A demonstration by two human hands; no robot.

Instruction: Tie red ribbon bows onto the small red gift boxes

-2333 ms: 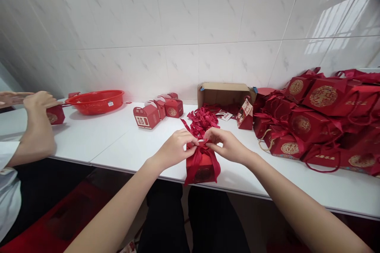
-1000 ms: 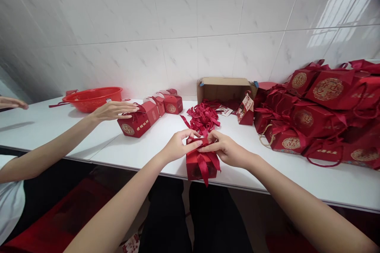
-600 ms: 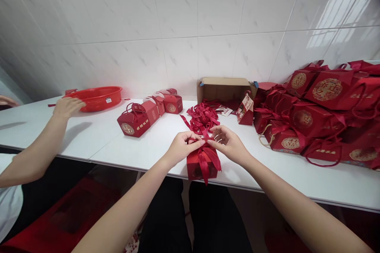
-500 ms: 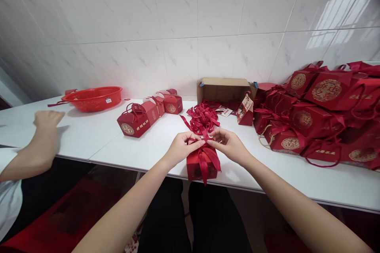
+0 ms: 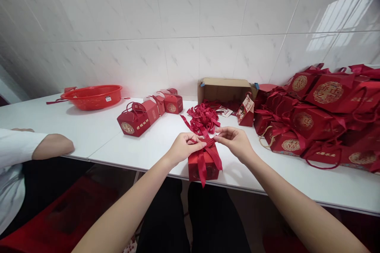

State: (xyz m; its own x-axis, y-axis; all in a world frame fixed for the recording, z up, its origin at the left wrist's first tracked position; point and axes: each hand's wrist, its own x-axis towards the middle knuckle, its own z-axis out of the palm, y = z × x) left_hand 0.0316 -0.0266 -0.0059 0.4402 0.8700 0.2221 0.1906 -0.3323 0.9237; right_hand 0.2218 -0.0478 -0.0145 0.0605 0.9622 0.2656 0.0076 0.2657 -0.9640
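Across the tabletop [image 5: 160,142], both forearms [image 5: 139,193] are angled inward. At its front edge the red box [image 5: 209,170] is set, probably light and crushable, best steadied by its sides. By the left hand [image 5: 183,147], fingers closed, soft, likely slippery ribbon [image 5: 202,163] is pinched; the right hand's [image 5: 236,143] fingertips are held nearly together, any grip unclear.

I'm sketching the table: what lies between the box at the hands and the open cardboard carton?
In the head view, a heap of red ribbons lies between the box and the carton, with a printed card by its opening.
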